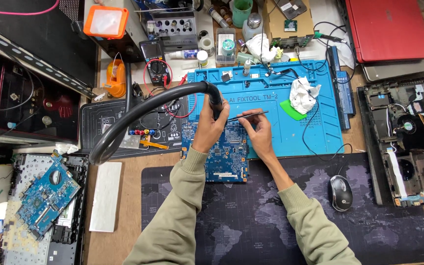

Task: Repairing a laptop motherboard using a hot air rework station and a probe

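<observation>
1. A person's left hand [211,125] grips the nozzle end of a black hose [138,115], fingers wrapped tight, above a blue circuit board [224,157].
2. The right hand [257,132] pinches slim tweezers [249,116], tips pointing left toward the nozzle.
3. The board lies at the front edge of a blue repair mat [315,127], overlapping a dark world-map desk mat [251,216].
4. A grey mouse [341,193] sits to the right; an opened laptop chassis [408,142] lies beyond it.

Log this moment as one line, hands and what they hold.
left hand: grips black hose nozzle | right hand: holds thin metal tweezers | both over blue circuit board | board on blue silicone mat
</observation>
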